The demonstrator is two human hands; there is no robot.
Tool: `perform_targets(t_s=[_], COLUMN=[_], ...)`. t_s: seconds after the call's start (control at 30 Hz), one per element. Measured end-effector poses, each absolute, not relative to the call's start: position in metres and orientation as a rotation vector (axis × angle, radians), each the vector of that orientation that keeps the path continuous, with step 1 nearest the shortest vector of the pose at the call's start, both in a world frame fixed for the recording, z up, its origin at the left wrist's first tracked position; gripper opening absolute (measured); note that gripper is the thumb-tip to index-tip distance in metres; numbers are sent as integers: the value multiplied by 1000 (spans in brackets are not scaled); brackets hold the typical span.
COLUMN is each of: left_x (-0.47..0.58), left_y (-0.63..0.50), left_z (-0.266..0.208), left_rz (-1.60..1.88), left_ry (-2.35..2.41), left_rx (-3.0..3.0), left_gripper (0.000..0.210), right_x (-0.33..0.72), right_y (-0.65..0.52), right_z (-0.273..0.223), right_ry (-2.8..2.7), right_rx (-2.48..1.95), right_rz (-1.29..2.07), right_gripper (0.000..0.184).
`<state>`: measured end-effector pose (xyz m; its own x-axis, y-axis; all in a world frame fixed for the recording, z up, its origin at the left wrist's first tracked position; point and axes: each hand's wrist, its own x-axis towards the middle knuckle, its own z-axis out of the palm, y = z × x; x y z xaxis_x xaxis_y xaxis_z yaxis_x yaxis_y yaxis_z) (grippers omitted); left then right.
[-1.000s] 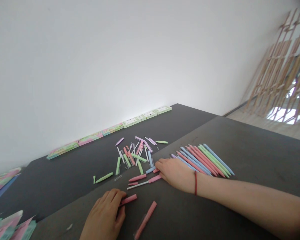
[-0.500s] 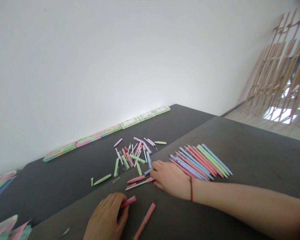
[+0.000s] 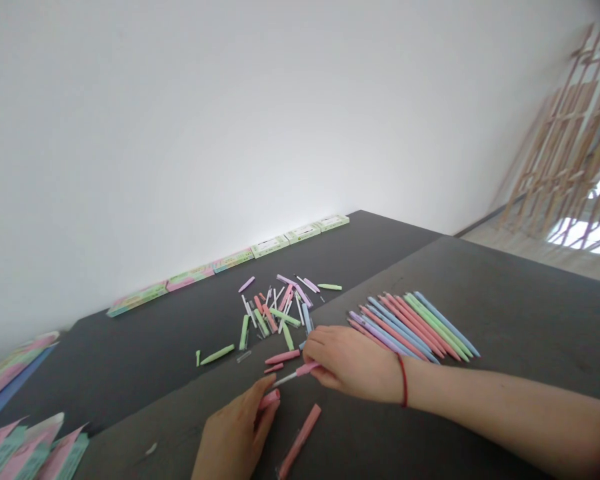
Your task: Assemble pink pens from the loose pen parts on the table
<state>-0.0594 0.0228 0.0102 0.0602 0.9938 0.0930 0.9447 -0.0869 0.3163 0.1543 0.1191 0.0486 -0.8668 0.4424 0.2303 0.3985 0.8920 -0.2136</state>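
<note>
Low in the head view, my left hand (image 3: 243, 427) is closed round a short pink pen barrel (image 3: 270, 399), its open end pointing right. My right hand (image 3: 343, 360) pinches the pink end of a white pen refill (image 3: 286, 379), whose white tip points at the barrel beside my left fingertips. I cannot tell whether the tip touches the barrel. A longer pink pen part (image 3: 300, 437) with a clear clip lies in front of my hands. Just beyond them rest a pink pen barrel (image 3: 283, 357) and a small pink piece (image 3: 274, 368).
Loose pen parts (image 3: 267, 313) in green, purple, pink and white lie scattered behind my hands. A row of assembled pens (image 3: 405, 323) sits right of them. Flat boxes (image 3: 235, 259) line the wall, and more cartons (image 3: 35, 453) stand at the lower left of the dark table (image 3: 145, 360).
My right hand has lifted the white refill from the table and brought it toward the pink barrel. My left hand has shifted right with the barrel. The view has turned slightly left.
</note>
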Motion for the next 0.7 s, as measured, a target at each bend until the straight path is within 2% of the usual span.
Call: perform_targets(t_s=[0.13,0.4,0.6,0.7], left_x=[-59,-62,-60,-56], left_y=[22,21,21,20], left_z=[12,18,22,23], left_rz=[367,476,505,444], left_ry=[1995,2037,2021,2005], left_rx=[2160,2058,1987,2001], left_gripper=[25,25,24,23], right_x=[159,180,159,149], right_y=[119,140,124,111], right_z=[59,74,49,41], right_ry=[-2756,-2739,-2680,-2552], right_rx=[-532,-731,-626,-559], right_rz=[278,409,527,700], right_gripper=[15,11,28,38])
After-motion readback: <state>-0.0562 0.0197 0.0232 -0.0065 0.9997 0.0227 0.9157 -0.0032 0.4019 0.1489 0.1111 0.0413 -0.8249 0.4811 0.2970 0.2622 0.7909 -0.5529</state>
